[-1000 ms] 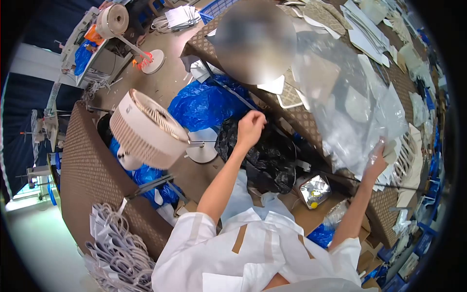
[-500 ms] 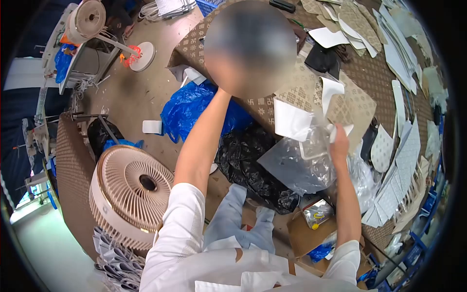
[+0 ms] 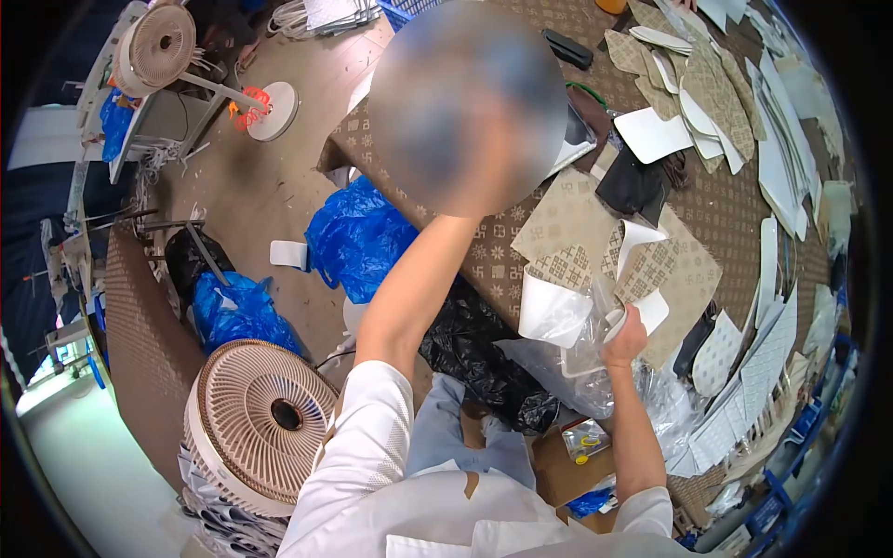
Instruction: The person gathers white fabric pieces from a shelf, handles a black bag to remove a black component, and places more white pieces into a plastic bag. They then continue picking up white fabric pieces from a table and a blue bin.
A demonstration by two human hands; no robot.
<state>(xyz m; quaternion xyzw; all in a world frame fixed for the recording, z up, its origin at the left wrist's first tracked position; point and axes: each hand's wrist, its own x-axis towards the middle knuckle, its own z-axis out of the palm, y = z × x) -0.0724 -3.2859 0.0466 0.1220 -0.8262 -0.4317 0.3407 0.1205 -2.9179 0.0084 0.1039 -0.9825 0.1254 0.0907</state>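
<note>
A round blur covers my left hand [image 3: 490, 144] over the far part of the table, so its fingers and anything in them are hidden. My left forearm [image 3: 419, 279] stretches up into that blur. At the table's near edge, my right hand [image 3: 625, 337] is closed on a white-backed piece [image 3: 651, 314] of patterned material. Beside it lie another curled white piece [image 3: 555, 312], a crumpled clear plastic bag [image 3: 581, 377] and a large beige patterned sheet [image 3: 688, 270]. A black cloth item [image 3: 634, 189] rests just beyond these.
Cut pieces and white sheets [image 3: 781, 158] are piled along the table's right side. Blue plastic bags [image 3: 358, 237] and a black bag [image 3: 479, 339] sit below the table edge. A fan [image 3: 265, 418] stands at my left, and an open cardboard box [image 3: 563, 465] is by my right leg.
My left arm has reached farther forward and right. My right hand has shifted slightly left and down in view, still closed on the white-backed piece. The view has turned a little.
</note>
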